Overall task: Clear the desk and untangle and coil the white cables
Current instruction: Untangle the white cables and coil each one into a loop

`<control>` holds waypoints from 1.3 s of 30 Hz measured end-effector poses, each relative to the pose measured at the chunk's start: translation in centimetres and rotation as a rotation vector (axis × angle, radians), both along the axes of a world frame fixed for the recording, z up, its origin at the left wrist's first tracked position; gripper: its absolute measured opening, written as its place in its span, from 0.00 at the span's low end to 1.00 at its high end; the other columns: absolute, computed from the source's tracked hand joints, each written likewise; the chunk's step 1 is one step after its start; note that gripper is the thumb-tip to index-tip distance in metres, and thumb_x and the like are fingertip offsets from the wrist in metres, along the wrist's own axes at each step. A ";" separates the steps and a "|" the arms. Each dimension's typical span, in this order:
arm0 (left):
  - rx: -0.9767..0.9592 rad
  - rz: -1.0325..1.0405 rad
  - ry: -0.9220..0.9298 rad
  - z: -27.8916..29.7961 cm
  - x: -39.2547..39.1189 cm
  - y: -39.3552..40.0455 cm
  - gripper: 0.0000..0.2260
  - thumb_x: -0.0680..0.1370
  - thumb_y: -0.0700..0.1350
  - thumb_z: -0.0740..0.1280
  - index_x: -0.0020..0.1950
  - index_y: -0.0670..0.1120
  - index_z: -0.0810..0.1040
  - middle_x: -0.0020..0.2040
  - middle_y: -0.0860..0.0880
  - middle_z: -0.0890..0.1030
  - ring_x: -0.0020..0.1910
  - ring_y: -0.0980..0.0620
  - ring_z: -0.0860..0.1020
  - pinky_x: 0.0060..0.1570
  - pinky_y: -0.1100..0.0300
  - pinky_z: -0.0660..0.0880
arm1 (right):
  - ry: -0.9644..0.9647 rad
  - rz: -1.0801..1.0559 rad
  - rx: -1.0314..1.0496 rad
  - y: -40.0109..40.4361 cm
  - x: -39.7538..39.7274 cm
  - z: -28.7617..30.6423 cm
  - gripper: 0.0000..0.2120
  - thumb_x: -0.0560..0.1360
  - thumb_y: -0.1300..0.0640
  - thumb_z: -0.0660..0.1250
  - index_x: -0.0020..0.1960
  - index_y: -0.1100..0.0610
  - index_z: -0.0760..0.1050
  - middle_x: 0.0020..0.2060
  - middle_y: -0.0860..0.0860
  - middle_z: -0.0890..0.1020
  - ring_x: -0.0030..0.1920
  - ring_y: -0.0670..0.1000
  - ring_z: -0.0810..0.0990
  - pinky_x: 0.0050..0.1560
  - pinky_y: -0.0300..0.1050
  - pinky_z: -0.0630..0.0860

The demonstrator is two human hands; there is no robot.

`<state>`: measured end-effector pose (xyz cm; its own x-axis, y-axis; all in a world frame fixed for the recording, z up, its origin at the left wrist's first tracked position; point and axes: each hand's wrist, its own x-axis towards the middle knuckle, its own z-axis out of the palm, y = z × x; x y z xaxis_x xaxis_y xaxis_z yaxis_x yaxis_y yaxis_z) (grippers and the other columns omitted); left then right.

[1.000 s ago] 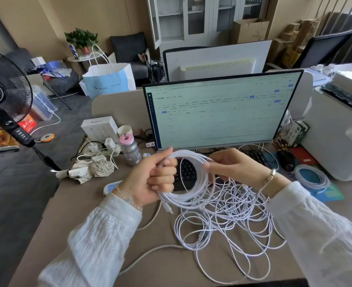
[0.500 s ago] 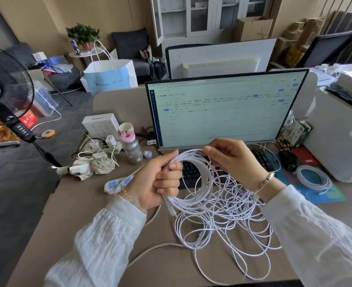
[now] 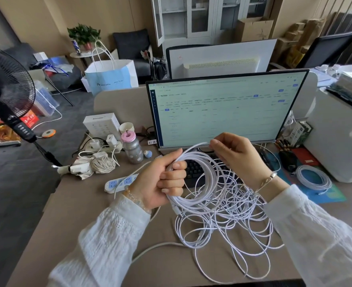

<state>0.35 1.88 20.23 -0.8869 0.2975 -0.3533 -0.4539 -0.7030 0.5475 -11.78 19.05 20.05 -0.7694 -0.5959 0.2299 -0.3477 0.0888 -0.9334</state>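
Coil in hand: the left hand [image 3: 160,183] grips a bundle of white cable loops [image 3: 200,183], fingers curled round one side of the ring, held above the desk in front of the keyboard [image 3: 195,170]
Feeding hand: the right hand [image 3: 239,158] pinches a single strand between thumb and fingertips just below the monitor [image 3: 222,108], at the top of the ring
Done, by my reading: several turns sit in the held ring, and one finished coil [image 3: 313,179] lies flat on the blue mat [image 3: 332,193] at the right
Left to do: a loose tangle [image 3: 228,222] sprawls on the desk [image 3: 84,206] below the hands, many crossing loops, some reaching the near edge; I judge the coiling to be well short of finished
Desk clearing: not done as far as I can see; a power strip [image 3: 119,183], a spotted bottle with a pink cap [image 3: 131,150], chargers and a balled cord [image 3: 102,164] crowd the left side
Cable material: thin, round, smooth white sheath, limp enough to fall in irregular curls, springy enough to hold open loops
Cable ends: a small white plug seems to hang under the left hand; too small to be sure
Desk surface: matte beige-brown, flat, no visible grain
Sleeves: white textured fabric with an openwork pattern, loose at both wrists
Thicker lead: a heavier white cord [image 3: 150,249] curves across the near desk, apart from the thin tangle; its ends are out of sight
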 end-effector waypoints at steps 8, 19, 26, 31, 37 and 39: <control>-0.115 -0.066 -0.052 0.5 0.3 0.6 0.19 0.78 0.54 0.58 0.31 0.46 0.68 0.17 0.54 0.60 0.17 0.57 0.51 0.16 0.66 0.55 | 0.071 0.097 0.123 0.7 0.1 3.0 0.04 0.72 0.58 0.73 0.40 0.58 0.83 0.35 0.58 0.83 0.33 0.48 0.74 0.36 0.40 0.71; -0.120 0.014 -0.004 0.8 0.2 1.8 0.21 0.78 0.58 0.58 0.30 0.47 0.67 0.17 0.55 0.59 0.14 0.60 0.56 0.16 0.67 0.54 | -0.090 0.273 0.222 0.7 0.1 2.3 0.19 0.67 0.46 0.74 0.52 0.56 0.77 0.44 0.50 0.83 0.41 0.47 0.80 0.46 0.41 0.77; -0.099 0.166 0.017 0.4 0.0 2.3 0.22 0.80 0.58 0.57 0.30 0.47 0.66 0.18 0.54 0.58 0.15 0.59 0.57 0.17 0.66 0.53 | -0.623 0.482 0.056 0.4 1.1 -0.7 0.12 0.75 0.69 0.66 0.57 0.63 0.77 0.37 0.60 0.82 0.40 0.54 0.84 0.42 0.45 0.80; -0.183 0.065 0.022 0.6 0.3 2.0 0.22 0.79 0.58 0.57 0.30 0.47 0.67 0.18 0.54 0.58 0.15 0.58 0.58 0.19 0.65 0.61 | -0.889 0.760 -0.101 1.0 -0.3 -1.4 0.21 0.73 0.46 0.71 0.55 0.63 0.79 0.23 0.48 0.69 0.29 0.50 0.75 0.48 0.50 0.78; -0.099 0.013 0.111 -0.1 0.6 2.2 0.21 0.79 0.58 0.59 0.33 0.46 0.71 0.18 0.54 0.60 0.15 0.58 0.58 0.20 0.64 0.59 | -0.932 0.679 -0.122 0.2 0.7 -1.0 0.26 0.68 0.34 0.69 0.35 0.57 0.71 0.16 0.46 0.60 0.17 0.46 0.60 0.32 0.43 0.74; -0.052 0.016 0.150 -0.4 0.6 2.1 0.20 0.79 0.58 0.61 0.33 0.46 0.71 0.18 0.54 0.62 0.16 0.59 0.61 0.20 0.65 0.60 | -0.923 0.629 -0.133 0.0 1.0 -0.8 0.24 0.73 0.36 0.64 0.36 0.57 0.71 0.16 0.46 0.59 0.16 0.45 0.59 0.28 0.41 0.72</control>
